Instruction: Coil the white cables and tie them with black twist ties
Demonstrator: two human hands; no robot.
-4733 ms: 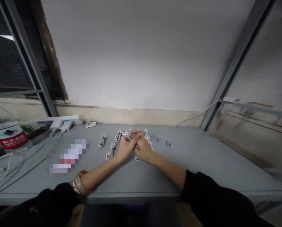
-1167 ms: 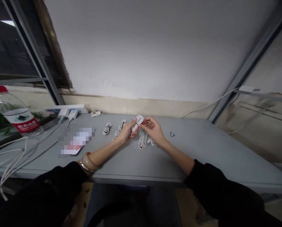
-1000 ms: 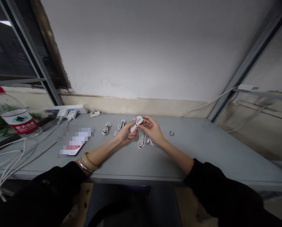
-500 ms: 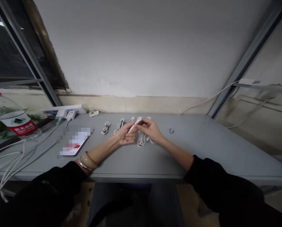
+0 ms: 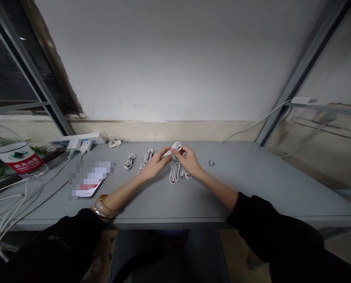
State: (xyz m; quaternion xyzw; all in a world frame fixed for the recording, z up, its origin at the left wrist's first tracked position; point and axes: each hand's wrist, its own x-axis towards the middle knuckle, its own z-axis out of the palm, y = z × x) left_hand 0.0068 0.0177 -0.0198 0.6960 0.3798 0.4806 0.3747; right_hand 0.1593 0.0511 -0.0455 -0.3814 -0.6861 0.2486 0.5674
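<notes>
Head view: looking down at a grey metal table [image 5: 240, 196], both forearms reaching in from the bottom, nobody else's hands around.

Left hand [image 5: 156, 165]: it's narrowed into a pinch, fingertips closing on a strand of the white cable coil [image 5: 176, 148] and drawing it out to the left.

Right hand [image 5: 187, 160]: it's curling in tight too, fingers pressing on the top of that same coil.

Coil in hand: it's sitting just above the table, between both hands and right over the next bundles. A small red bit is showing near it, but it's too tiny to tell what it is.

Other cables: a loose white cable bundle [image 5: 174, 173] is lying right under the hands, and a small tied bundle [image 5: 130, 160] is sitting off to the left, with a short black wire [image 5: 211, 162] lying alone to the right.

Around the table: a white power strip [image 5: 75, 138] is running along the back edge, a pixelated phone [image 5: 90, 184] is lying near the left forearm, and a red-capped water bottle [image 5: 13, 153] is standing at far left.

Wrist and sleeves: a chunky bangle [image 5: 103, 208] is hanging on the left wrist, just past a black sleeve [image 5: 69, 243].
</notes>
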